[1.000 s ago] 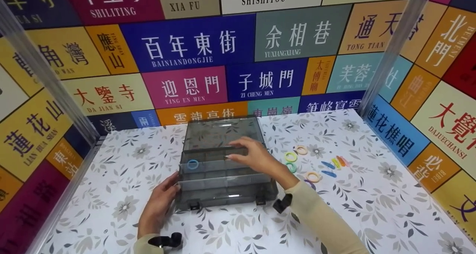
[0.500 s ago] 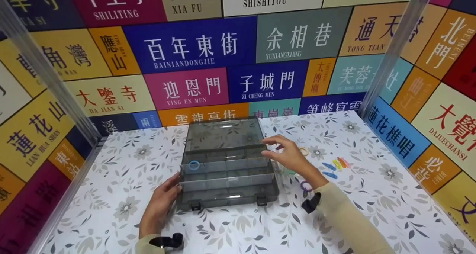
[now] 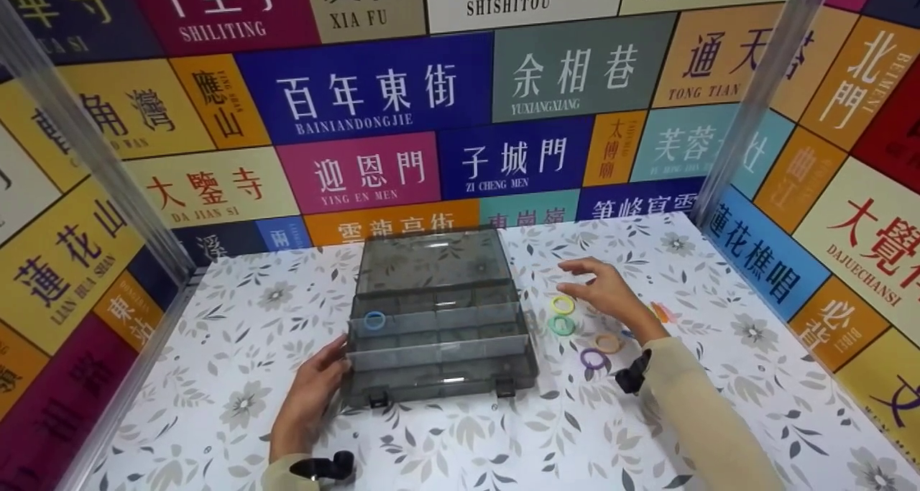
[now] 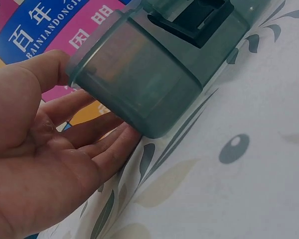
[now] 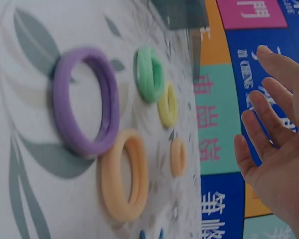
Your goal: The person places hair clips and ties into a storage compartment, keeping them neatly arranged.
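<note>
- Two hands are in my view: my left hand (image 3: 305, 397) lies with straight fingers flat against the left front corner of the grey organiser box (image 3: 438, 333), which sits mid-table towards the back edge with its lid open.
- My right hand (image 3: 607, 293) hovers wide, fingers spread, holding nothing, above the hair rings right of the box.
- Below it I see a yellow ring (image 3: 563, 304), green ring (image 3: 561, 325), orange ring (image 3: 607, 343) and purple ring (image 3: 593, 359) on the floral table (image 3: 215, 376).
- One blue ring (image 3: 373, 320) lies in the box's back-left compartment.
</note>
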The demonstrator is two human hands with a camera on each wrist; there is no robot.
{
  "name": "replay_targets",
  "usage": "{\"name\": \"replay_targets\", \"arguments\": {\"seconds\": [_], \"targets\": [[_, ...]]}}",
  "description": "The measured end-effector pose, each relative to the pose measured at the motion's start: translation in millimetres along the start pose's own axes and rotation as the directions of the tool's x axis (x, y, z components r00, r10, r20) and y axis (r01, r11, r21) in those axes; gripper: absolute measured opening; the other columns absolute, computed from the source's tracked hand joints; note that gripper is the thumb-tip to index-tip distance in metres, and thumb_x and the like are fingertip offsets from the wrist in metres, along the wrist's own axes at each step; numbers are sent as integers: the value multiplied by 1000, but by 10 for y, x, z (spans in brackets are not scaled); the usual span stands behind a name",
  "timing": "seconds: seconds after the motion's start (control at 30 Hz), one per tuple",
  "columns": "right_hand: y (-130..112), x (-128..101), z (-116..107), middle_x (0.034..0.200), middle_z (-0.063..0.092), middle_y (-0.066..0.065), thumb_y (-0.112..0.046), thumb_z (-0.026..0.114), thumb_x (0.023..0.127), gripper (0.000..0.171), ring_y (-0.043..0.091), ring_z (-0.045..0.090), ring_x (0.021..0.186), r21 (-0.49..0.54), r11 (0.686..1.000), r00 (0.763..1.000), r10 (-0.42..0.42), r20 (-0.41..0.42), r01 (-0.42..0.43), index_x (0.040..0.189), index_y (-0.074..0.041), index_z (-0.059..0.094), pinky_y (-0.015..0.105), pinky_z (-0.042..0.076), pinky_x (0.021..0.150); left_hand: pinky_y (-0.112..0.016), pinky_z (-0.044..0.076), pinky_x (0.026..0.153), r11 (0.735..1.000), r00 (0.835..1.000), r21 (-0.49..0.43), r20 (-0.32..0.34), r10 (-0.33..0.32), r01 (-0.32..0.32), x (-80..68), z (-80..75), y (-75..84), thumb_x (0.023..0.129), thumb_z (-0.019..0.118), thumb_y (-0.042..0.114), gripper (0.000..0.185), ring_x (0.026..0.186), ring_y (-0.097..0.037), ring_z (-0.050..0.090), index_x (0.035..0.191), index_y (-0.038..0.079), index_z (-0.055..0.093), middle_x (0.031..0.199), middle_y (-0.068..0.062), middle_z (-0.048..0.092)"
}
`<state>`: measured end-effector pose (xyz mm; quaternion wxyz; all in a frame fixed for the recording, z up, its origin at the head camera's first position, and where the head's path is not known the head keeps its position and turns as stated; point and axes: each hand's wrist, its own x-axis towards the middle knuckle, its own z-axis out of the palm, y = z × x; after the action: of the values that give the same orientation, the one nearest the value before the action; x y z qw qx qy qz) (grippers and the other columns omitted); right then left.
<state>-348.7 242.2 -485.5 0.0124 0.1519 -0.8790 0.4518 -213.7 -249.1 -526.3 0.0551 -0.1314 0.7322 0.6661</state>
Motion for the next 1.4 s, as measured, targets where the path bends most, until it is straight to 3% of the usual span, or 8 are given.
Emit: {"name": "replay_targets", "arguments": {"seconds": [0.2,0.37,0.47,0.83,1.13,1.4], "targets": [[180,35,-69,145,53,18,-36,72,92,59,40,45,137,-27,992,991,124,50,-123,141,-7,56,58,42,110,-53,29,123,1000,1000,-4,15,18,-18,-26,-5,-9,99,54,9,55,151,-34,32,153,13,42,161,-18,36],[315,14,-126,150,48,20,-35,71,93,61,40,44,138,3,968,966,248,78,-249,145,-10,52,57,40,114,-54,32,122,998,997,-4,39,70,-70,-28,-3,-32,98,60,10,58,150,-35,32,154,10,40,161,-20,35],[395,-3,-145,150,47,21,-35,70,94,62,40,45,137,14,955,951,293,96,-296,147,-11,49,56,40,114,-52,34,121,998,997,-8,31,67,-67,-23,-6,-38,97,61,9,59,149,-33,35,153,11,42,159,-18,38],[545,20,-135,150,46,27,-22,71,94,59,42,42,141,4,948,944,316,92,-318,145,-2,49,53,33,120,-52,31,122,998,997,1,44,63,-63,24,-17,-48,98,60,9,58,150,-35,32,153,12,42,161,-18,36],[595,86,-98,141,50,28,-21,75,90,54,42,48,131,-24,938,936,346,58,-345,136,2,57,54,37,115,-53,30,123,999,998,-18,50,48,-47,36,-2,-54,97,60,8,58,151,-35,30,153,11,42,161,-18,35],[642,144,-58,132,56,25,-22,76,88,46,37,55,120,-71,949,950,310,40,-307,126,3,64,51,44,108,-52,30,123,994,993,-45,61,104,-101,12,-23,-77,99,59,6,58,151,-36,30,153,7,40,160,-21,35]]}}
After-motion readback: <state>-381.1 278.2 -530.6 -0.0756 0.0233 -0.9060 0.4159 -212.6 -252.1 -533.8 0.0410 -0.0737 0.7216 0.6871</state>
